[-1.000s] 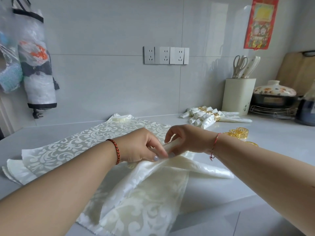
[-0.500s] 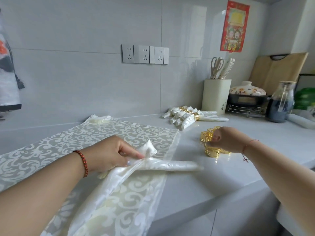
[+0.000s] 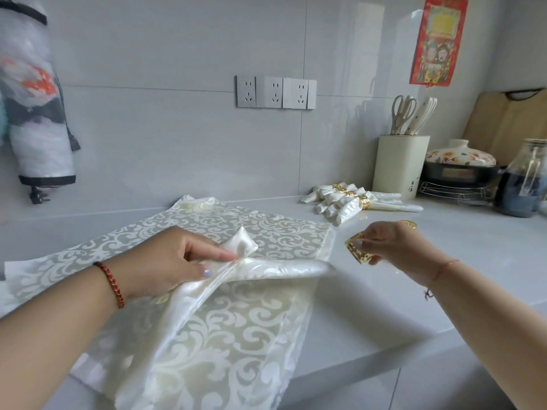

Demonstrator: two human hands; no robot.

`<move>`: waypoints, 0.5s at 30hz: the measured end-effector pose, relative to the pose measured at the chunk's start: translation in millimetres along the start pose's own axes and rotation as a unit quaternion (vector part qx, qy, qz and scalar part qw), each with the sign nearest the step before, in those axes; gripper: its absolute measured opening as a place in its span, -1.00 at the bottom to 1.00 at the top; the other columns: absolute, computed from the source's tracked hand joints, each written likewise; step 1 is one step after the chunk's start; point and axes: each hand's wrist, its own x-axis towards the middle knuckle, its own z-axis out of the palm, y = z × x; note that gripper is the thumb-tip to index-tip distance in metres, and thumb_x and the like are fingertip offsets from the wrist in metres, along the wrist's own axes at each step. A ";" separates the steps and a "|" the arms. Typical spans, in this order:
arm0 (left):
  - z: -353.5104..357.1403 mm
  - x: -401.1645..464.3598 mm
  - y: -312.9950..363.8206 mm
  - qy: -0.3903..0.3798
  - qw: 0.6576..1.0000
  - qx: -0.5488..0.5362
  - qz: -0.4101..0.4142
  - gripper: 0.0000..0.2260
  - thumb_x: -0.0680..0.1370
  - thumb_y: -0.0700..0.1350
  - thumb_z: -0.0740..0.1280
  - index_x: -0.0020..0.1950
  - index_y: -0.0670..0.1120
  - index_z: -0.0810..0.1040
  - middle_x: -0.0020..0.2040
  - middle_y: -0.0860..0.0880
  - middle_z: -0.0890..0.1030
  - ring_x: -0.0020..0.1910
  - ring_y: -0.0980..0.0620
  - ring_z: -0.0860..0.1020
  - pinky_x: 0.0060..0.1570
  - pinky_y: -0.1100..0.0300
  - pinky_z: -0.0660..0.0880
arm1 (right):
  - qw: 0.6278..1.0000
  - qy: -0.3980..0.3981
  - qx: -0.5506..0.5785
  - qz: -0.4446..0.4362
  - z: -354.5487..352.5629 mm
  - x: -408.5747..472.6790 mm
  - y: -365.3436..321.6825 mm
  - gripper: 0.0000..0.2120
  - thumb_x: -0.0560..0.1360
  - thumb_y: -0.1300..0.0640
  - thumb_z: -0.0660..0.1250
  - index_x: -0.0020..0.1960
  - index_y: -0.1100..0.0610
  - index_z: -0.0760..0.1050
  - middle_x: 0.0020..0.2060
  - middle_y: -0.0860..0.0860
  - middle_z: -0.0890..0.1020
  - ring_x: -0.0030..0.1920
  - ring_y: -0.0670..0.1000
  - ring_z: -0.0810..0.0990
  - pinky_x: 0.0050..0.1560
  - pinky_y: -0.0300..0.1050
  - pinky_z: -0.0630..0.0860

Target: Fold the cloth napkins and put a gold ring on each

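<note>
The left hand (image 3: 174, 258) lay low on the cloth, its thumb and forefinger closed in a pinch on the gathered middle of the folded napkin (image 3: 275, 266), with a small puff of satin standing up just past the fingertips. From that pinch the napkin ran out as a narrow roll toward the person's right, its long axis lying roughly across the view, and its free tip rested on the grey counter (image 3: 444, 261) just beyond the edge of the patterned cloth (image 3: 236, 335) spread underneath. The right hand (image 3: 390, 245) hung a little above the counter, near that tip but apart from it, its fingers curled to pinch a gold ring (image 3: 359, 250) by the rim; the ring's opening seemed turned partly toward the napkin, though the exact angle was hard to read. So the ring hand was clearly the nearer one to the free end, and the coming move looked to turn on bringing the ring's hole into line with the roll's axis and sliding it leftward along the roll toward the pinch. Another gold ring (image 3: 408, 223) peeped out behind the right hand. Farther back, by the cream knife holder (image 3: 396, 167), the finished napkins (image 3: 349, 202) lay in a bunch with their gold bands on.
</note>
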 end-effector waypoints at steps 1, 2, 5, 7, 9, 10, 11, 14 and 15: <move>-4.1 -6.0 -1.5 0.010 1.000 0.006 0.002 -0.44 0.48 -0.37 0.41 -0.12 0.40 0.63 -0.04 0.26 0.67 -0.14 0.29 0.57 -0.15 0.50 0.37 | 0.994 -0.016 0.104 -0.005 5.5 -5.2 -4.1 -0.83 0.42 0.23 0.46 -0.16 0.23 0.46 -0.34 0.08 0.62 -0.30 0.05 0.59 -0.18 0.01 0.52; -7.8 -11.7 -3.4 0.023 1.000 0.010 0.006 -0.43 0.48 -0.37 0.41 -0.12 0.41 0.63 -0.01 0.23 0.66 -0.11 0.26 0.57 -0.15 0.50 0.37 | 0.980 -0.035 0.198 -0.004 10.5 -10.3 -6.7 -0.82 0.41 0.30 0.43 -0.11 0.22 0.43 -0.31 0.09 0.60 -0.28 0.05 0.59 -0.19 0.00 0.56; -13.8 -28.7 -4.2 0.062 0.998 -0.019 0.006 -0.48 0.47 -0.41 0.39 -0.07 0.28 0.68 0.03 0.10 0.67 -0.18 0.18 0.54 -0.29 0.51 0.36 | 0.936 -0.101 0.338 0.013 24.4 -22.9 -9.1 -0.55 0.26 0.19 0.57 0.07 0.20 0.46 -0.18 0.16 0.62 -0.21 0.07 0.62 -0.20 -0.06 0.61; -14.9 -37.8 -1.3 0.076 0.996 -0.042 0.004 -0.55 0.46 -0.44 0.38 -0.04 0.14 0.72 -0.02 -0.07 0.66 -0.41 0.21 0.43 -0.46 0.49 0.31 | 0.924 -0.130 0.358 0.017 31.9 -26.8 -6.6 -0.26 -0.01 0.04 0.70 0.09 0.21 0.53 -0.15 0.16 0.66 -0.17 0.10 0.65 -0.17 -0.09 0.63; -15.7 -45.7 0.9 0.085 0.995 -0.053 0.004 -0.57 0.45 -0.45 0.38 -0.03 0.09 0.72 0.02 -0.21 0.62 -0.51 0.23 0.35 -0.53 0.49 0.28 | 0.919 -0.142 0.367 0.022 37.8 -27.9 -5.8 -0.32 -0.02 0.20 0.69 0.04 0.23 0.54 -0.15 0.18 0.64 -0.18 0.09 0.65 -0.17 -0.12 0.63; -15.7 -48.1 0.9 0.085 0.995 -0.053 0.006 -0.57 0.45 -0.45 0.38 -0.04 0.11 0.72 0.05 -0.24 0.61 -0.52 0.25 0.34 -0.53 0.50 0.28 | 0.916 -0.141 0.376 0.025 39.4 -29.0 -6.7 -0.43 0.06 0.34 0.62 0.03 0.23 0.54 -0.14 0.19 0.62 -0.18 0.08 0.65 -0.19 -0.14 0.62; -15.1 -50.4 1.6 0.087 0.995 -0.051 0.007 -0.56 0.45 -0.44 0.39 -0.04 0.13 0.71 0.07 -0.28 0.60 -0.52 0.26 0.34 -0.53 0.50 0.27 | 0.914 -0.138 0.380 0.025 40.8 -30.5 -9.5 -0.52 0.15 0.47 0.51 0.03 0.23 0.53 -0.13 0.19 0.60 -0.18 0.08 0.66 -0.19 -0.15 0.62; -13.3 -54.6 2.1 0.082 0.996 -0.045 0.012 -0.57 0.44 -0.44 0.40 -0.05 0.13 0.71 0.06 -0.32 0.57 -0.50 0.26 0.36 -0.52 0.52 0.27 | 0.922 -0.147 0.358 0.001 44.7 -31.8 -11.9 -0.57 0.27 0.62 0.34 0.04 0.25 0.52 -0.11 0.18 0.58 -0.10 0.14 0.64 -0.07 -0.05 0.64; -13.1 -55.1 1.5 0.079 0.996 -0.045 0.014 -0.57 0.44 -0.44 0.40 -0.07 0.12 0.72 0.03 -0.27 0.59 -0.49 0.27 0.37 -0.52 0.52 0.27 | 0.927 -0.154 0.343 -0.007 46.2 -31.6 -12.0 -0.56 0.27 0.61 0.37 0.04 0.24 0.52 -0.09 0.18 0.59 -0.07 0.16 0.63 0.00 0.01 0.63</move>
